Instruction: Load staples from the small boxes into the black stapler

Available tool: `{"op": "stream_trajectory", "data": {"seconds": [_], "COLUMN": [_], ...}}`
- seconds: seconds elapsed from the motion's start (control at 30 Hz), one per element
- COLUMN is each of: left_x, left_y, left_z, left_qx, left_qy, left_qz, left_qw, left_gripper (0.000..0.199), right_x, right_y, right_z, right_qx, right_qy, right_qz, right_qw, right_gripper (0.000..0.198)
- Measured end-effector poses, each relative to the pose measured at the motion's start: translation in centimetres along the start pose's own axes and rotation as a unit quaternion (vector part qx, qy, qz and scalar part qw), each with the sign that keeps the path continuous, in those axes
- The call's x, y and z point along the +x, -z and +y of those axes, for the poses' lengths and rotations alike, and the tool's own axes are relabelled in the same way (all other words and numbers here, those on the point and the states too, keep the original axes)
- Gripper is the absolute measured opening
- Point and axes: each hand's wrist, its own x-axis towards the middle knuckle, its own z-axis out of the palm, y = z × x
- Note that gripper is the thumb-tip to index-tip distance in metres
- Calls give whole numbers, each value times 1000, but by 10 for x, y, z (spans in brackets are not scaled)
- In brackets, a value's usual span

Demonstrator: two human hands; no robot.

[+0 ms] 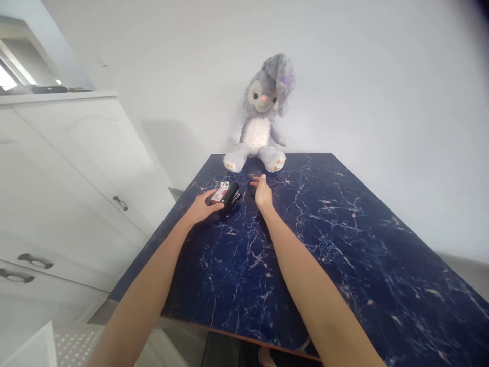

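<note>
My left hand (205, 206) is closed around a black stapler (230, 195) and a small white box with red and black print (220, 192), side by side at the left of the tabletop. The fingers lie along the box's left edge, and the thumb presses by the stapler's near end. The stapler's jaws point away to the right and look slightly parted. To the right, my right hand (263, 192) is held over the table with its fingers apart, holding nothing and separate from the stapler.
A grey plush rabbit (256, 135) sits at the table's far edge against the white wall (362, 76). The dark blue marbled table (324, 229) spreads beneath both arms. White cabinets (69, 168) with dark handles stand to the left.
</note>
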Motion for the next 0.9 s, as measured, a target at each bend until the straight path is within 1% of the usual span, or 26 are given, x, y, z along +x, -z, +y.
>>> {"op": "stream_trajectory", "data": {"seconds": [0.13,0.23,0.27,0.33,0.43,0.5,0.63,0.7,0.8,0.9], "left_x": [2,3,3,4,3,2,-2,-3,-4,-4], "left_y": [-2,-1,-1,0,3,4,3,2,2,4], "left_z": [-4,-5,-5,-4,1,5,7,4,-2,-4], "left_qx": [-22,-26,-28,-34,-41,-43,-47,-55,-73,-95], "left_qy": [6,7,8,12,11,6,-14,-3,25,39], "left_qz": [-1,-11,-15,-21,-32,-39,-46,-44,-39,-46], "left_qw": [1000,1000,999,999,999,998,998,997,996,994], "left_gripper": [87,88,88,88,86,83,72,71,82,91], "right_x": [-4,-5,-4,-3,-1,0,-2,-4,-6,-7], "right_y": [-7,-13,-14,-15,-15,-14,-16,-17,-17,-16], "right_z": [-1,1,2,4,7,8,7,7,6,6], "right_qx": [-28,-56,-64,-75,-59,-47,-76,-94,-102,-115], "right_qy": [47,72,78,93,106,97,82,87,111,118], "right_qz": [-66,-135,-149,-140,-72,-59,-120,-151,-169,-148], "right_qw": [996,987,984,983,990,992,986,980,974,975], "right_gripper": [75,70,69,69,75,78,73,68,62,65]}}
